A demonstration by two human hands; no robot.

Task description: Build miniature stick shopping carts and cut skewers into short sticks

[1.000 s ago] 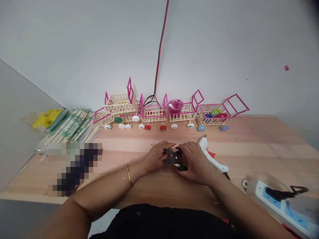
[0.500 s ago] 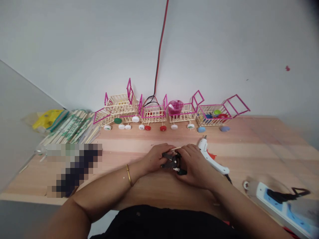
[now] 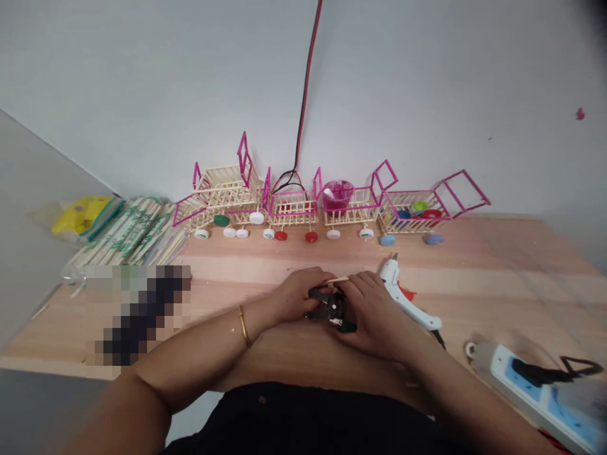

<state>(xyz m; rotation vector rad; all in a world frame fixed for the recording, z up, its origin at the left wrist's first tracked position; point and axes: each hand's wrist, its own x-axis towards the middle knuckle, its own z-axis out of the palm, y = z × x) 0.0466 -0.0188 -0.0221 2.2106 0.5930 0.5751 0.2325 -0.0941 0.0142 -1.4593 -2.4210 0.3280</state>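
Close together over the middle of the table, both hands are closed. My left hand (image 3: 300, 294) pinches a thin wooden stick (image 3: 338, 280), whose other end reaches the fingers of my right hand. A black plier-like hand tool (image 3: 327, 306) with a small silvery part is gripped by my right hand (image 3: 372, 311). Its jaws and exact kind are partly hidden by the fingers, and whether my left fingers touch it too is unclear.
Several small stick-built carts (image 3: 294, 212) with bottle-cap wheels line the wall. One holds a pink cup (image 3: 337, 196). A white glue gun (image 3: 410, 303) lies beside my right hand, near a power strip (image 3: 526, 382). Packs of sticks (image 3: 126, 234) lie left.
The camera view has shifted slightly. Both hands keep nearly the same pose around the stick and the black plier-like tool.
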